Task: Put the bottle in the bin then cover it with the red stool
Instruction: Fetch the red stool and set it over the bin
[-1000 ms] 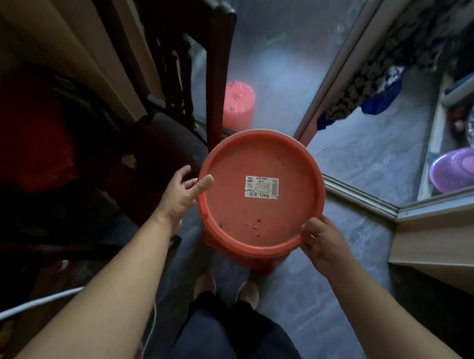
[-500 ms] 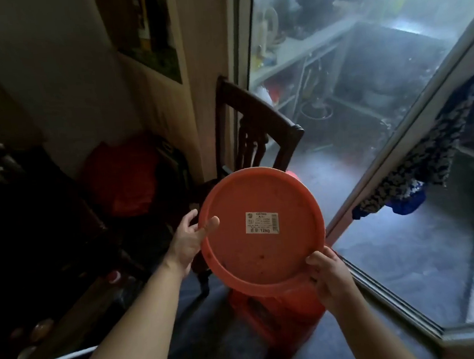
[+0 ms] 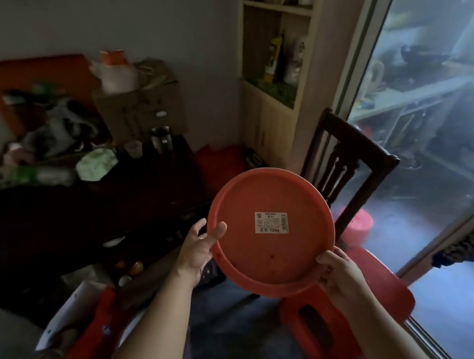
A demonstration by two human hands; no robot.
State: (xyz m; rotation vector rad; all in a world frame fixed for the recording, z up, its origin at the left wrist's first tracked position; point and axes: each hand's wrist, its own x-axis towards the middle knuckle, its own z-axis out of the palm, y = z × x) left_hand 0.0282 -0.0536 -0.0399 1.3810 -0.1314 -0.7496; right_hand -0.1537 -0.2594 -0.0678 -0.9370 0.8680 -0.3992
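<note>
Red stool [image 3: 270, 234] held up in air before dark chair [image 3: 347, 168], round seat facing camera, white label [image 3: 271, 221] in middle. Left hand [image 3: 199, 249] clasps left rim, thumb over edge. Right hand [image 3: 340, 273] pinches lower right rim. Bin, bottle not visible. Stool looks like light, stiff plastic, smooth; judgement: hold by opposite rims, both hands.

Probably a cluttered home: wooden chair [image 3: 353, 168], shelves [image 3: 277, 10], cardboard box [image 3: 142, 110].
</note>
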